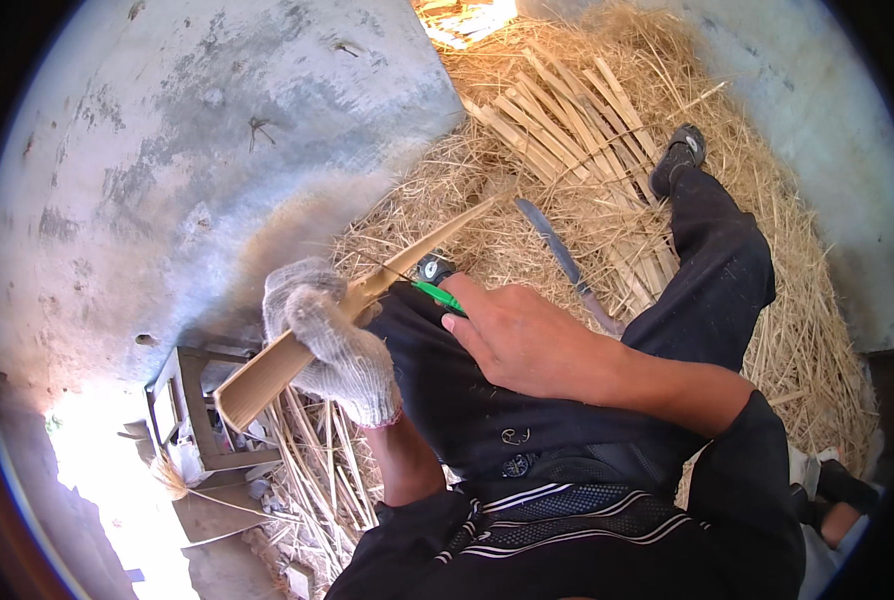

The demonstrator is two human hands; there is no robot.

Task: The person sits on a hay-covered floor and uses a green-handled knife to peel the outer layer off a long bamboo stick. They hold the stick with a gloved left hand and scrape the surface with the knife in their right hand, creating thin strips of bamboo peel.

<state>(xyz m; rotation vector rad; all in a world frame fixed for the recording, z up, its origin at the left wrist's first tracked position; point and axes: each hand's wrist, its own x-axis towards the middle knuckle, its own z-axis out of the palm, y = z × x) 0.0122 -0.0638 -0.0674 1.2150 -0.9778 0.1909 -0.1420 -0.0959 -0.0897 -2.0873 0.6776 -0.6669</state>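
My left hand (329, 335), in a knitted whitish work glove, is closed around a long split bamboo strip (259, 382). The strip slants across my lap, its broad end at the lower left and its narrow end up over the shavings. My bare right hand (522, 335) is closed on the bright green handle of a small knife (435, 294). The knife's thin dark blade points up and left, and appears to lie against or just over the strip; whether it touches I cannot tell. Between my legs a machete (550, 238) lies on the shavings, its handle toward me.
Beyond the machete lies a spread pile of split strips (567, 125), beside my right shoe (679, 160). Curly shavings (807, 330) cover the floor. A pale wall (217, 120) rises at left, above a small wooden stand (207, 410). Thin sticks (317, 450) lie near my left elbow.
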